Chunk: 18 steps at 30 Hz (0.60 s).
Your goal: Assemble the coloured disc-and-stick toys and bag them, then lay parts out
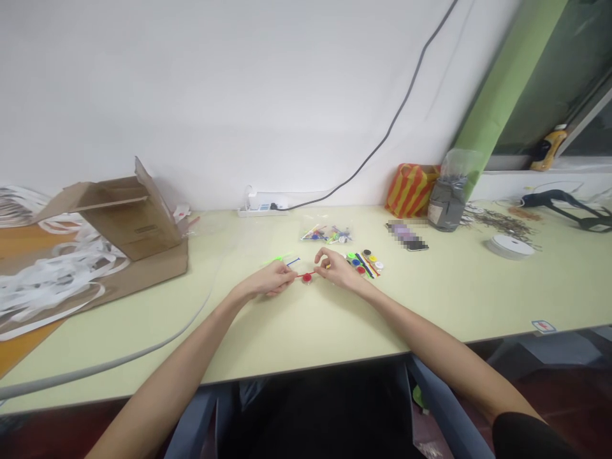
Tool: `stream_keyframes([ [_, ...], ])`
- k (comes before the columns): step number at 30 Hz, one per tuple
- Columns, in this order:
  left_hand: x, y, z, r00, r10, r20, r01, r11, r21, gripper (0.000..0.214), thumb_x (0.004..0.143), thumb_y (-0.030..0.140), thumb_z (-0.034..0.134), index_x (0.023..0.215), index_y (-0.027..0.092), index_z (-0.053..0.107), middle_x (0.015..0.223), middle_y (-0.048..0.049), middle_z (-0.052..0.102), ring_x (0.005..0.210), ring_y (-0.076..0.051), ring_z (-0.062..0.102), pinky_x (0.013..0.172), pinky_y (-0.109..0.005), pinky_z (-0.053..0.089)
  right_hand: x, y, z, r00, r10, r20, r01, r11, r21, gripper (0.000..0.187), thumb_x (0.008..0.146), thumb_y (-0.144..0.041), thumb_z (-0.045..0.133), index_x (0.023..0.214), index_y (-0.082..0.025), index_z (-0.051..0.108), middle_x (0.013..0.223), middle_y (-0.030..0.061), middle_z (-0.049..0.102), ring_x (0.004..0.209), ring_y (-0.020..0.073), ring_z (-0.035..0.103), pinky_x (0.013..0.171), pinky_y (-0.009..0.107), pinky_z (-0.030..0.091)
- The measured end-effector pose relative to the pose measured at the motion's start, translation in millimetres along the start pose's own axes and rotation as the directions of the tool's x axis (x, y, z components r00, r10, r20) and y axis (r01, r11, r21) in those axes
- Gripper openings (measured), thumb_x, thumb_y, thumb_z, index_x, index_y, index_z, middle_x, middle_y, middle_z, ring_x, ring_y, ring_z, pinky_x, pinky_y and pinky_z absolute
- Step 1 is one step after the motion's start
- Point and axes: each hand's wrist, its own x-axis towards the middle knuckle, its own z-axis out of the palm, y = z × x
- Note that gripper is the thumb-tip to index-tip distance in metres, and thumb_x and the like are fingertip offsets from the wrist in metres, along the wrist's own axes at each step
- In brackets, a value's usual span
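Note:
My left hand (275, 278) pinches one end of a thin red stick (301, 275). My right hand (336, 268) has its thumb and fingertips closed at the stick's other end. A small red disc (306, 278) sits at the middle of the stick, low over the table; whether it touches the tabletop I cannot tell. Behind my left hand lie a blue stick (293, 262) and a bright green piece (280, 258). Just right of my right hand are several coloured discs (367, 254) and sticks (371, 266) in a group.
A clear bag of coloured parts (327, 233) lies behind my hands. An open cardboard box (129, 217) and white strips (62, 268) are at left. A power strip (262, 208), a phone (407, 236), a striped bag (411, 190) and a white roll (509, 247) stand farther back and right.

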Motion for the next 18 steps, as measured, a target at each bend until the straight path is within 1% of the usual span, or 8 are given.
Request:
stream_keyframes([
  [3,0.3,1.1,-0.2,1.000,-0.023,-0.011,0.024,0.998,0.055,0.052,0.084,0.062,0.057,0.059,0.019,0.042,0.048,0.0048,0.035,0.039,-0.006,0.028,0.037,-0.021,0.022,-0.8,-2.6,0.4,1.000,-0.025,-0.004,0.025,0.998,-0.064,0.012,0.082,-0.021,0.058,0.091,-0.021,0.051,0.064,-0.0060,0.059,0.055,0.0109,0.049,0.057,0.021,0.034],
  [7,2.5,0.7,0.6,0.998,-0.048,-0.030,0.052,0.992,0.114,0.049,0.082,0.061,0.059,0.060,0.019,0.047,0.045,0.0047,0.037,0.037,-0.008,0.031,0.036,-0.022,0.025,-1.0,-5.0,1.2,0.999,-0.026,0.045,0.031,0.991,-0.127,0.010,0.084,-0.019,0.058,0.091,-0.021,0.051,0.067,-0.0049,0.060,0.056,0.0113,0.049,0.056,0.021,0.033],
  [10,5.1,-1.4,1.9,0.997,-0.053,-0.050,0.061,0.986,0.155,0.047,0.079,0.060,0.061,0.060,0.019,0.049,0.046,0.0035,0.041,0.036,-0.009,0.035,0.036,-0.022,0.027,-0.8,-6.0,3.9,0.999,-0.043,0.027,0.048,0.972,-0.229,0.010,0.084,-0.016,0.058,0.092,-0.021,0.053,0.068,-0.0036,0.061,0.061,0.0131,0.052,0.060,0.022,0.033],
  [14,8.3,-5.8,3.3,0.996,-0.040,-0.074,0.055,0.975,0.217,0.042,0.081,0.056,0.057,0.061,0.019,0.049,0.045,0.0025,0.044,0.036,-0.011,0.038,0.036,-0.023,0.028,-2.0,-7.6,6.9,0.997,-0.079,0.015,0.079,0.931,-0.357,0.011,0.086,-0.013,0.056,0.093,-0.021,0.056,0.071,-0.0017,0.062,0.066,0.0153,0.054,0.064,0.024,0.032],
  [18,8.1,-6.3,5.7,0.995,-0.007,-0.101,0.033,0.964,0.262,0.039,0.082,0.051,0.055,0.060,0.020,0.048,0.047,0.0015,0.046,0.036,-0.012,0.039,0.037,-0.024,0.027,-2.2,-8.9,4.0,0.997,-0.071,0.041,0.081,0.935,-0.346,0.012,0.085,-0.011,0.055,0.092,-0.021,0.056,0.070,-0.0024,0.060,0.065,0.0147,0.054,0.062,0.024,0.031],
])
